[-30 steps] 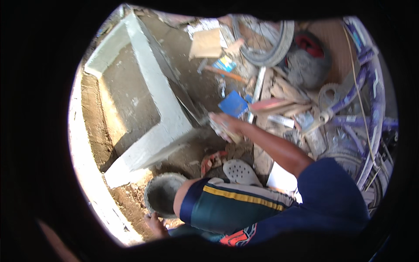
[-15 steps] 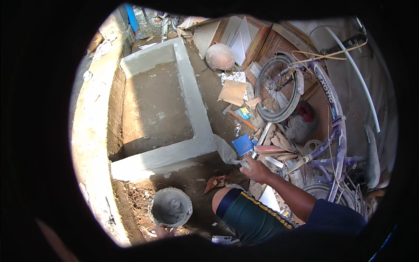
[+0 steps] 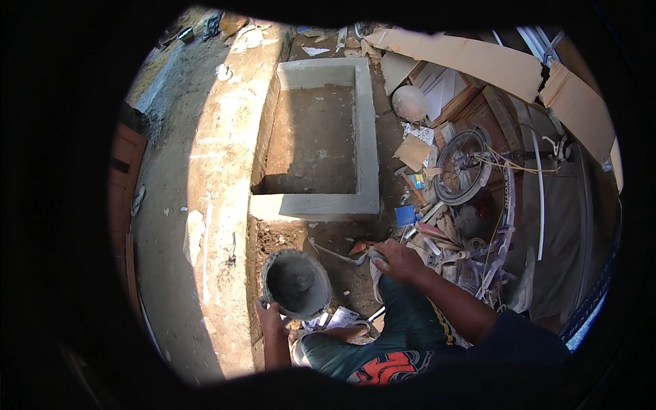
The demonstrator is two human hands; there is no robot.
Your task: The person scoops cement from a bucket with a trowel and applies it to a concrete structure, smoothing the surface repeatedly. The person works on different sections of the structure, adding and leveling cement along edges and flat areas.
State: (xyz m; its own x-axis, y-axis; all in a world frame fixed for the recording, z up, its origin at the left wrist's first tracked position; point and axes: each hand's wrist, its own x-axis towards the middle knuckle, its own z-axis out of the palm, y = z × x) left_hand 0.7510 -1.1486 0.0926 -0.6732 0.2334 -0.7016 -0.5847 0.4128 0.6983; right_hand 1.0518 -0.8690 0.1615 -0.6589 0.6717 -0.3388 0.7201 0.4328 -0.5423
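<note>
My left hand (image 3: 270, 316), at seven o'clock, gripped the rim of a round bucket (image 3: 273, 260) between six and seven, with wet grey mortar (image 3: 298, 281) inside. My right hand (image 3: 400, 262), at four o'clock, was closed round the handle of a trowel (image 3: 357, 261); its blade, seen nearly edge-on, pointed between nine and ten o'clock, near the bucket. A low rectangular concrete wall (image 3: 367, 150) stood at twelve, a purple bicycle frame (image 3: 508, 212) at three.

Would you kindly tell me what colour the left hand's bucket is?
The bucket looks grey, best seen in the head view.
</note>
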